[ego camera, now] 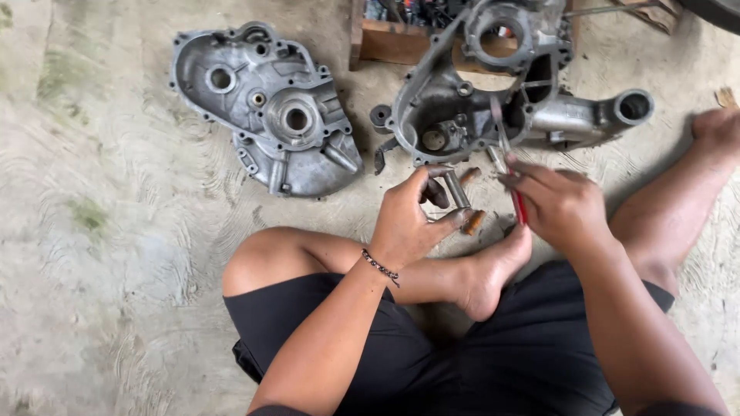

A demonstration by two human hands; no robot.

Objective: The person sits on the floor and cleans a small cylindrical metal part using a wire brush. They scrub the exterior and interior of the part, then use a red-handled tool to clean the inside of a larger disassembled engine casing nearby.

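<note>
Sitting cross-legged on a grey floor (100,231). Two big metal cases up ahead: flat one (266,108) to the left, hollow one (493,100) right in front, well apart. Left hand (408,219) grip clamped on a short steel pin (456,189), thumb and fingertip at its two ends. Pin slanted, top end leaning left and away toward the hollow case, low end near a foot (493,277). Right hand (559,204) just beside, to the pin's right, grip closed on red-handled pliers (509,166). Pliers tips pointing up, past the pin.
</note>
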